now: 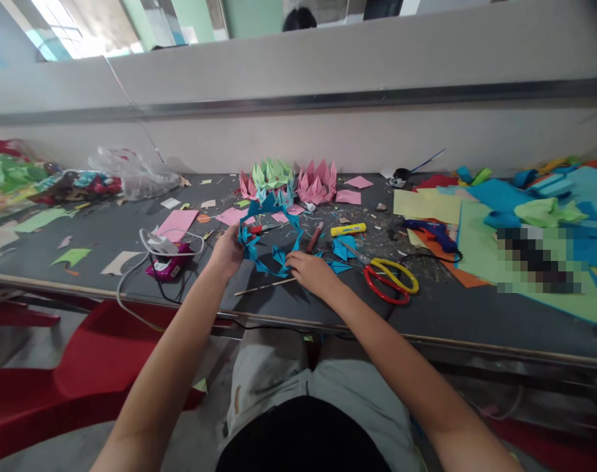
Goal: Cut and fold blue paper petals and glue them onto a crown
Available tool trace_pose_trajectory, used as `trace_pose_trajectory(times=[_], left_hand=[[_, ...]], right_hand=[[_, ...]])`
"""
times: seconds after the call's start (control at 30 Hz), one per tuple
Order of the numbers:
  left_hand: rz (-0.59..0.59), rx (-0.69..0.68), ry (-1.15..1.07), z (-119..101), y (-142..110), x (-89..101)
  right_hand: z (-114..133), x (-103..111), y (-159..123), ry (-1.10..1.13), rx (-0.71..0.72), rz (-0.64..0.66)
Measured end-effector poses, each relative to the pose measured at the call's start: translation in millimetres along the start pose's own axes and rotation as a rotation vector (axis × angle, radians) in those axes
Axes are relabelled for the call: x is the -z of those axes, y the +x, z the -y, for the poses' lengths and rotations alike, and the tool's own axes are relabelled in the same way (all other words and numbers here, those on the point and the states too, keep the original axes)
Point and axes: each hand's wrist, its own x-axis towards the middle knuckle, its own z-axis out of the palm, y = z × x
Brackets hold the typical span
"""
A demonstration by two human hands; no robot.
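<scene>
A ring of folded blue paper pieces (267, 231) stands on the dark table (131, 242) in front of me. My left hand (228, 252) grips its left side with closed fingers. My right hand (310, 270) pinches the ring's near right edge. Loose blue folded pieces (345, 248) lie just right of the ring. A thin wooden stick (263, 286) rests on the table below my hands.
Red and yellow scissors (390, 278), a yellow glue stick (348, 229), a blue glue gun (433, 231) and stacks of coloured paper (524, 216) lie to the right. Pink and green paper flowers (288, 180) stand behind. A pink device with a white cord (168, 262) lies left. A red chair (86, 367) stands at lower left.
</scene>
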Motion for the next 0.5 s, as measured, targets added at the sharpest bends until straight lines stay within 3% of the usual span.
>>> trace_pose_trajectory(times=[0.17,0.33,0.5], left_hand=[[0.118,-0.138,0.012,9.3,-13.9,-3.5],[0.186,-0.286,0.128,21.6,-21.4,-3.1],[0.194,-0.316,0.241,25.2,-27.9,-6.1]], right_hand=[[0.0,1.6,-0.3,0.028,-0.019,0.047],[0.5,18.9,-19.8,0.057,-0.048,0.025],[-37.9,46.7,-44.1,0.021,-0.225,-0.101]])
